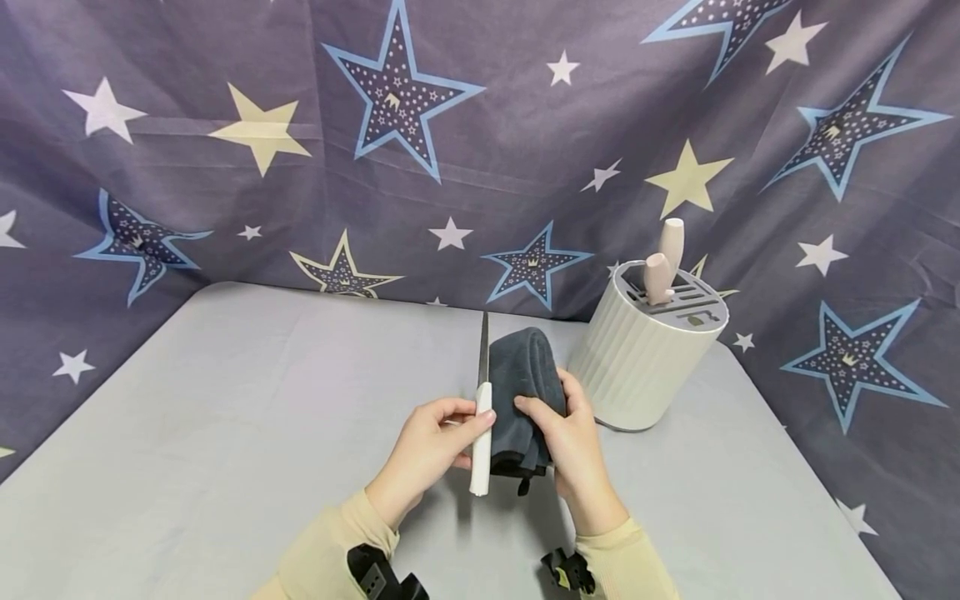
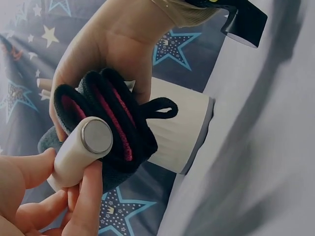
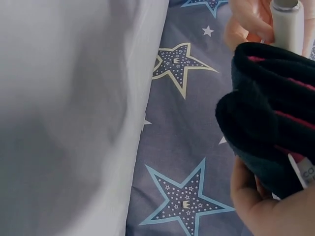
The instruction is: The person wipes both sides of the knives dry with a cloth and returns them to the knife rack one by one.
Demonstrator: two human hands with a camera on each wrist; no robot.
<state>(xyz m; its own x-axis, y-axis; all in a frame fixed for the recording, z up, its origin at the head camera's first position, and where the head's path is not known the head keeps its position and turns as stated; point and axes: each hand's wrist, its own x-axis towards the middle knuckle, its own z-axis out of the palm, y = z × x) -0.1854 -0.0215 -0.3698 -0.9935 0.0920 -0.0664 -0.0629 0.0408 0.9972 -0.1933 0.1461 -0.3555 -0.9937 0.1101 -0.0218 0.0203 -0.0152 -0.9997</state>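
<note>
My left hand [image 1: 429, 442] pinches the white handle of a knife [image 1: 482, 433] between thumb and fingers, its dark blade pointing up and away. In my right hand [image 1: 577, 446] is a folded dark grey cloth [image 1: 517, 375], gripped with the thumb on top. The cloth lies right alongside the knife. Seen from the left wrist, the folded cloth [image 2: 110, 123] shows dark edges with pink lines and a hanging loop, and the knife handle [image 2: 81, 152] ends in a metal cap. A white label [image 3: 306, 169] shows on the cloth in the right wrist view.
A white ribbed knife block [image 1: 637, 358] stands just beyond the right hand, with two pale pink handles [image 1: 666, 262] upright in its slotted top. A light grey cover [image 1: 225, 417] lies over the table. Behind hangs a star-patterned curtain [image 1: 525, 150].
</note>
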